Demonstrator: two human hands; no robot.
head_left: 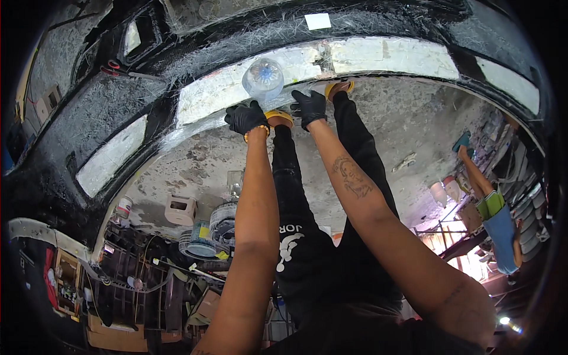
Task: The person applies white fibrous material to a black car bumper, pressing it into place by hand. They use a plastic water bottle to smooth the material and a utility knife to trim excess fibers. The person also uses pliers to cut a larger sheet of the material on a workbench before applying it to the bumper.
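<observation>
Left hand (247,118), black-gloved: fingers curling by white curved panel (218,89); grip cannot be told. Right hand (309,108), gloved: fingers spreading apart. Clear plastic container (264,80): standing on panel, left hand's one o'clock. Red-handled scissors (121,71): lying, ten o'clock.

A big curved black surface (219,53), scuffed and streaked with pale fibres, sweeps across the top of the frame. Long white panels (393,56) run along it, with 2 large stretches at upper centre parted by a dark gap. A clear plastic container (263,80) stands on the white left of that gap. Red-handled scissors (112,70) lie at upper left, and a small white rectangle (318,21) at top centre. A translucent strip (184,131) follows the lower edge.
</observation>
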